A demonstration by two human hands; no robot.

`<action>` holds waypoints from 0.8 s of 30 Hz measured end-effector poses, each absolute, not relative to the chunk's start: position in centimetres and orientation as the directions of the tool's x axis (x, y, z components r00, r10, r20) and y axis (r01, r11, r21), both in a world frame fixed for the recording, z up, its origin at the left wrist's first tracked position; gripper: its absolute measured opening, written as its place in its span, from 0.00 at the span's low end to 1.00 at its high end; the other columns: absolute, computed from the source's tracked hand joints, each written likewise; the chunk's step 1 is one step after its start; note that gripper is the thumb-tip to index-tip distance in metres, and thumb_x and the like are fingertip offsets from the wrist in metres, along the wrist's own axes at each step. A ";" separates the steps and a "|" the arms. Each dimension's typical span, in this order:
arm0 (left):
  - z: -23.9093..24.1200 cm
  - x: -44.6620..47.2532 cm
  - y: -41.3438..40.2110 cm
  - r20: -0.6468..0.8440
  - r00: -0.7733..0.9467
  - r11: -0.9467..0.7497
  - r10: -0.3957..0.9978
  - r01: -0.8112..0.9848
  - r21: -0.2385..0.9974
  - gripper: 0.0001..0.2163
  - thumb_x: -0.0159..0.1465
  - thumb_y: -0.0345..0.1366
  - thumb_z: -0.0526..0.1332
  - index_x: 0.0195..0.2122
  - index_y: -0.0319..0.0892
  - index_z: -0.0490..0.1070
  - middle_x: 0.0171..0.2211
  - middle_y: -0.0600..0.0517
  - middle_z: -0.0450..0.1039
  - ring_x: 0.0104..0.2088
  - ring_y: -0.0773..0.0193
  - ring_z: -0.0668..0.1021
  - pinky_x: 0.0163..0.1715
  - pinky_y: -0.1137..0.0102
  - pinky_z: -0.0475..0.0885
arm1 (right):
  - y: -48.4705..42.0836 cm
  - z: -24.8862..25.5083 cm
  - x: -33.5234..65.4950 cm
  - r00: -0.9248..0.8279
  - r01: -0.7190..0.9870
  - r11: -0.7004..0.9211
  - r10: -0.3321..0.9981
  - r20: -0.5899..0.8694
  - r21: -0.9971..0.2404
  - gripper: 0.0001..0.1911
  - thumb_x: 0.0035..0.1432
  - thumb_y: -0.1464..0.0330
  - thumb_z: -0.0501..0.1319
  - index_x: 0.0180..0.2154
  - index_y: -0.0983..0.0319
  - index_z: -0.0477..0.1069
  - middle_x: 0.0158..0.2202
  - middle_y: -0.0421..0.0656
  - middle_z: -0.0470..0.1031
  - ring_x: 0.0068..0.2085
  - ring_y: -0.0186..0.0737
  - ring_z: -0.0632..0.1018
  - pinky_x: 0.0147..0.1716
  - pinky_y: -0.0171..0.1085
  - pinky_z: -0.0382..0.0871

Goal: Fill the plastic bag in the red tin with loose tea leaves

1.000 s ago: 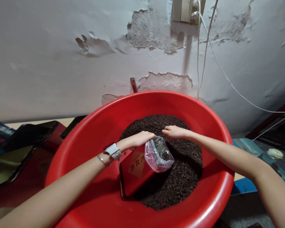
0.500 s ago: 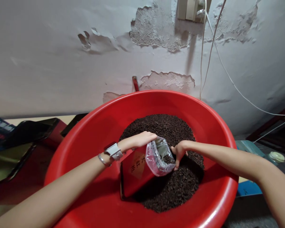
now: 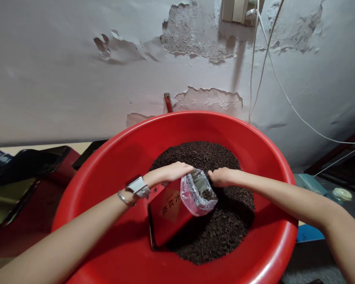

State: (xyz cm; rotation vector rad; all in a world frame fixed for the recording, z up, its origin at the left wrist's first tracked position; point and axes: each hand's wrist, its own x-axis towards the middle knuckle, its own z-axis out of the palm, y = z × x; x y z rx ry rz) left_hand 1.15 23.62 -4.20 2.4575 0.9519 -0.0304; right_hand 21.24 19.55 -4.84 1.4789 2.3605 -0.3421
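Your left hand [image 3: 173, 172] is clamped over the upper edge of the red rectangular metal tin [image 3: 165, 217], which lies tilted in the big round red plastic basin [image 3: 106, 165]. The tin's mouth is lined with a clear plastic bag [image 3: 195, 193] and faces right into the heap of dark loose tea leaves [image 3: 219, 228]. Your right hand [image 3: 221, 177] rests on the heap just beside the bag's mouth with its fingers curled; whether it grips any leaves cannot be told

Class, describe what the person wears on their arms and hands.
Both arms are bare, with no sleeves in view, and neither the left hand nor the right hand is gloved. The left wrist carries a watch with a pale grey-white band and, just behind it, a thin silver bangle. The right wrist carries nothing.
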 end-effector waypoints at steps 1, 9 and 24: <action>-4.3 1.1 23.7 -0.194 0.751 -0.628 0.632 0.642 0.439 0.19 0.65 0.37 0.42 0.42 0.44 0.72 0.40 0.53 0.75 0.38 0.63 0.73 0.40 0.72 0.65 | 19.7 -4.3 21.3 -0.397 0.905 0.425 0.846 -0.357 -0.002 0.18 0.56 0.65 0.55 0.47 0.67 0.63 0.43 0.57 0.73 0.43 0.52 0.76 0.37 0.43 0.68; -4.1 1.4 23.8 -0.216 0.736 -0.669 0.641 0.675 0.312 0.17 0.64 0.33 0.42 0.36 0.39 0.71 0.34 0.50 0.74 0.32 0.64 0.73 0.34 0.74 0.64 | 16.3 -2.0 19.7 -0.614 0.787 0.595 0.781 -0.112 -0.163 0.19 0.59 0.57 0.51 0.45 0.65 0.61 0.44 0.53 0.70 0.40 0.48 0.75 0.35 0.39 0.66; -4.5 1.2 24.0 -0.182 0.749 -0.656 0.637 0.651 0.382 0.19 0.65 0.39 0.42 0.39 0.42 0.73 0.33 0.53 0.75 0.32 0.64 0.73 0.36 0.74 0.64 | 20.1 -10.8 22.3 -0.023 0.992 -0.027 0.926 -0.377 -0.127 0.29 0.62 0.56 0.43 0.57 0.69 0.53 0.58 0.61 0.52 0.56 0.60 0.61 0.48 0.52 0.59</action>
